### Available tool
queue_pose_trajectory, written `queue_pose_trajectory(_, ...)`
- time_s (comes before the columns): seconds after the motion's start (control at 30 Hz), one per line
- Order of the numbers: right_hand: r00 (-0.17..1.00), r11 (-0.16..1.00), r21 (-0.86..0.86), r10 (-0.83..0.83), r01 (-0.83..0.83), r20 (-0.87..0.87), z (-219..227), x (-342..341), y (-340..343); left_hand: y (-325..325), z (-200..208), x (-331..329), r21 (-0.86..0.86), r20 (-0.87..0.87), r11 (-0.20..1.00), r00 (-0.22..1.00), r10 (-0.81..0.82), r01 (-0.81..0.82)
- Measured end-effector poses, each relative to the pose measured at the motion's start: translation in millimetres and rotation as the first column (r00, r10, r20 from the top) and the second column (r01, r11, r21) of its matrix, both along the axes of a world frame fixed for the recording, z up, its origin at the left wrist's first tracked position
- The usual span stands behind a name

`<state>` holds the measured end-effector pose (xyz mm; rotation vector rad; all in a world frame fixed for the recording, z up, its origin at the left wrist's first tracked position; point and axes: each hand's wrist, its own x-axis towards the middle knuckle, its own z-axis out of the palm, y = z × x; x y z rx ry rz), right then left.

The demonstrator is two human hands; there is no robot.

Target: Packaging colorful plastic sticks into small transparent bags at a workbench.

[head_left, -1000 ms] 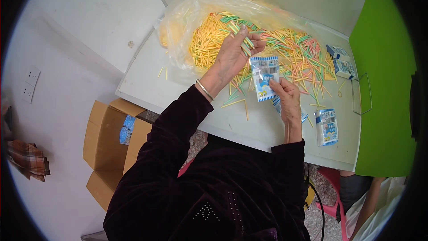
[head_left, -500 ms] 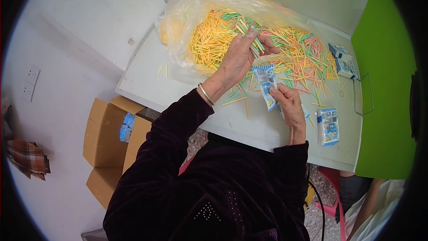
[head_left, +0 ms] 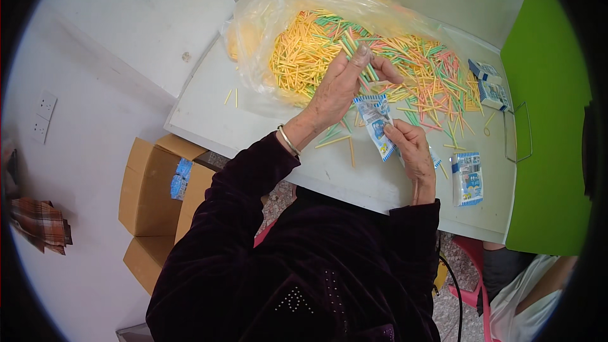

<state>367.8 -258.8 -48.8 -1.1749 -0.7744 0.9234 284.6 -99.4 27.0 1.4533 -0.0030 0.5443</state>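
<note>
My left hand point(head_left: 339, 85) is closed around a small bunch of thin coloured sticks point(head_left: 349, 44), green, yellow and pink, thumb on top. It hovers over a large heap of the same sticks point(head_left: 301, 50), spilling from a clear plastic bag point(head_left: 253, 31). My right hand point(head_left: 413, 152) pinches a small blue-and-white printed packet point(head_left: 378, 128) by its lower right side. The packet's upper end lies just below the left hand's bunch. Another blue-and-white piece point(head_left: 434, 158) shows partly behind the right hand; whether it is held cannot be made out.
A stack of blue-and-white packets point(head_left: 467, 178) lies at the table's right, with more packets point(head_left: 493, 92) farther back by a wire stand point(head_left: 520, 133). A green panel point(head_left: 544, 120) borders the right. An open cardboard box point(head_left: 140, 183) stands left, and another person's leg point(head_left: 506, 272) shows lower right.
My left hand has shifted slightly down and right with its sticks. The packet in my right hand has tilted a little, its upper end moving slightly left and lower.
</note>
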Motion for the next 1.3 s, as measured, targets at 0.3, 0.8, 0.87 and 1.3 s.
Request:
queue_pose_trajectory(0.3, 1.000, 1.000, 0.026, 0.005, -0.005, -0.021, -4.4, 2.7, -3.8, -7.6, -5.6, -15.7, 0.200, -0.177, 0.971, 0.980, -0.096, 0.131)
queue_pose_trajectory(0.8, 0.998, 0.995, 0.083, -0.061, 0.061, -0.005, -11.7, 2.6, 0.7, 2.6, -9.4, -29.4, 0.340, -0.376, 0.929, 0.927, -0.005, 0.143)
queue_pose_trajectory(0.87, 0.999, 0.996, 0.078, -0.046, 0.046, -0.010, -8.8, 2.4, 2.0, 3.2, -15.7, -24.5, 0.317, -0.300, 0.942, 0.954, -0.011, 0.110)
queue_pose_trajectory(1.3, 0.946, 0.944, 0.083, -0.314, 0.320, -0.075, 7.3, 14.3, -20.0, 1.2, -59.5, -94.8, 0.939, -0.222, 0.334, 0.889, 0.400, 0.084)
